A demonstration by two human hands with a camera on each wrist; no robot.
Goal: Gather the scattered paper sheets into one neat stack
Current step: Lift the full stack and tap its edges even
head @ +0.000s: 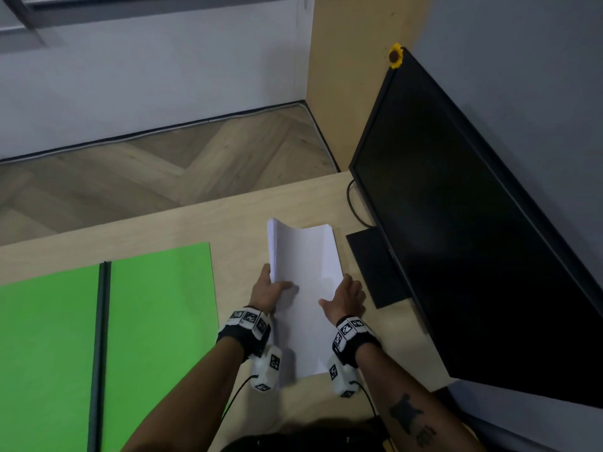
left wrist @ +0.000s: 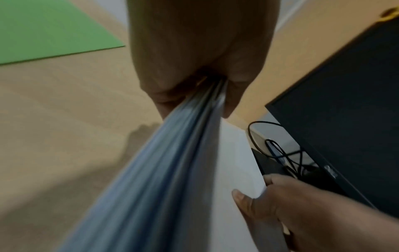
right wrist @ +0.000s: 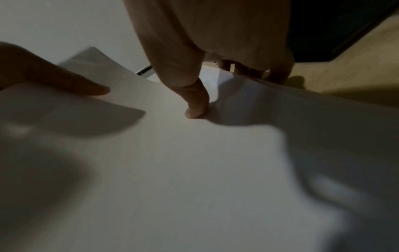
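Both hands grip the paper stack (head: 305, 288) between them, left hand (head: 266, 290) and right hand (head: 347, 296) fingers pinching opposite edges.

No text, label, brand or number reads clearly in any view. The wrist bands (head: 248, 321) and the white camera housings (head: 269, 367) below them carry black-and-white square marker patterns, which are codes, not words. A small pale logo sits on the lower bezel of the black monitor (left wrist: 336, 129), too blurred to read.
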